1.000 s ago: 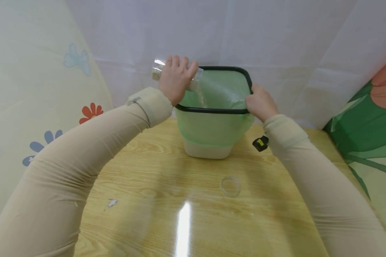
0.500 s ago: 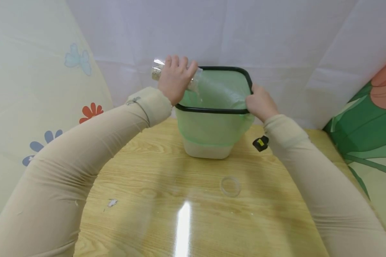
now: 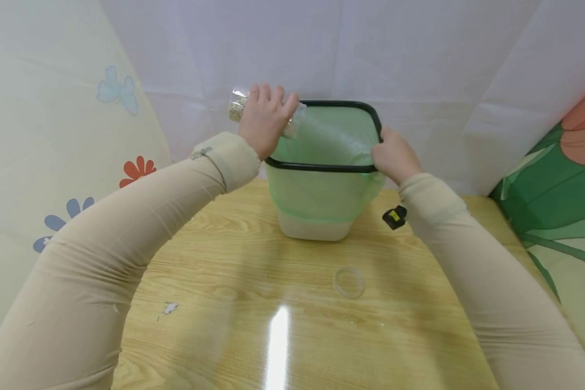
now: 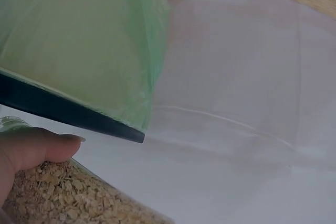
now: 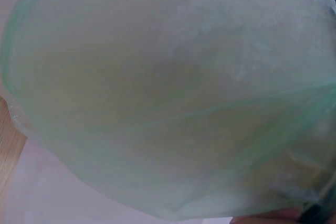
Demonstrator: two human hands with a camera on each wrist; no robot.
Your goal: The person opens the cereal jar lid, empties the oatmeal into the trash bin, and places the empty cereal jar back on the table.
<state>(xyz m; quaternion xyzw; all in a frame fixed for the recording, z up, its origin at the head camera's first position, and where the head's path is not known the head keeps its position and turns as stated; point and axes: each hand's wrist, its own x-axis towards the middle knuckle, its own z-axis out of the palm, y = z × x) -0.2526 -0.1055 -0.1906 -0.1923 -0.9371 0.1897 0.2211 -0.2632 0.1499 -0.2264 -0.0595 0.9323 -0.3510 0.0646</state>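
Note:
My left hand grips a clear plastic jar, tipped with its mouth over the left side of a trash bin. Pale flakes like rolled oats fill part of the jar in the left wrist view, beside my thumb. A thin green garbage bag lines the bin and folds down over its outside, under a black rim. At the bin's right side, my right hand holds this rim, its fingers partly hidden. The bag covers most of the right wrist view.
On the wooden table in front of the bin lies a clear round lid. A small black item with a yellow mark is by my right sleeve. A whitish scrap sits at left. White cloth hangs behind the bin.
Flakes streamed from the jar's mouth into the bin a second ago. The stream thinned and now no longer shows. Both hands keep nearly the same place.

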